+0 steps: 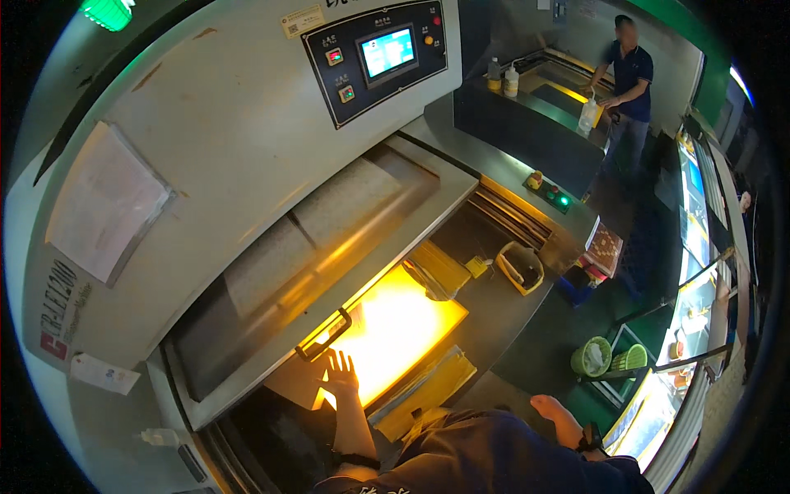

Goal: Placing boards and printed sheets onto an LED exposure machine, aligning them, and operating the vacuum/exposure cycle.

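My left hand [341,377] is open, its fingers spread, at the near left part of a brightly glowing yellow light panel [403,317]. Just beyond its fingertips is the black handle [329,336] on the edge of the machine's raised lid [329,239]; whether they touch cannot be made out. My right hand [555,414] hangs out to the right of my body, away from the machine, with a dark band at the wrist. Its fingers are too indistinct to read. Yellowish flat sheets or pads [428,391] lie along the panel's near edge.
A control panel with a lit screen [388,53] is on the machine's front. An oblong yellow-rimmed container [520,267] rests on the bench. Green baskets [592,356] stand at right beside a bright light table [646,420]. Another person [629,78] handles a white bottle at the back.
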Available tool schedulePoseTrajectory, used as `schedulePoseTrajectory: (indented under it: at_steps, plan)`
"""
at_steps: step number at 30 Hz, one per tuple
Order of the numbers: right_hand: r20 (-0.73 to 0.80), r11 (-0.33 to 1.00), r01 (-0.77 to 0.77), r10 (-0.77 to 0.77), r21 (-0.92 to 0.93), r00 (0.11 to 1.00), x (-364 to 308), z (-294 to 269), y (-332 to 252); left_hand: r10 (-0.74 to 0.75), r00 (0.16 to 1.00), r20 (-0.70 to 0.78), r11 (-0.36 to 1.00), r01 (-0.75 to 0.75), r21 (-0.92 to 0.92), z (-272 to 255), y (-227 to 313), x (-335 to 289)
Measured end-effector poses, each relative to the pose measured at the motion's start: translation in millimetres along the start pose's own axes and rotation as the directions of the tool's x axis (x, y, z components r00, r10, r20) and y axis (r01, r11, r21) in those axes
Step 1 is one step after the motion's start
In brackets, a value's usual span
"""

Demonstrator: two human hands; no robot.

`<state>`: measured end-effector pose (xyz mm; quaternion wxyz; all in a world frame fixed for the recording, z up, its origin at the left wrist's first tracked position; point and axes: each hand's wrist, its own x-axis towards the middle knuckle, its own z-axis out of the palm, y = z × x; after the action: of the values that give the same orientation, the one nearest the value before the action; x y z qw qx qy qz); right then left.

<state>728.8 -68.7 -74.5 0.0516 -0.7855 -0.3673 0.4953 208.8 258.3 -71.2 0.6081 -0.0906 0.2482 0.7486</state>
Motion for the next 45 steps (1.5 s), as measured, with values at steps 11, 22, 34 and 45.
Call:
schedulePoseTrajectory:
  at_steps: [11,22,34,45]
  plan:
    - [0.042,0.98,0.158,-0.154,-0.117,0.987,12,-29,75,0.173,0.941,-0.292,0.984,-0.177,0.015,-22,-44,-134]
    - [0.343,0.796,0.472,-0.353,-0.379,0.871,74,-40,305,0.205,0.789,-0.579,0.918,-0.36,-0.166,12,-98,-323]
    - [0.112,0.791,0.551,-0.542,-0.266,0.833,110,-111,144,0.418,0.808,0.415,0.908,-0.368,-0.198,151,-23,-415]
    - [-0.329,0.467,0.883,-0.828,0.043,0.454,120,-149,-232,0.297,0.559,0.774,0.94,-0.312,-0.136,283,30,-410]
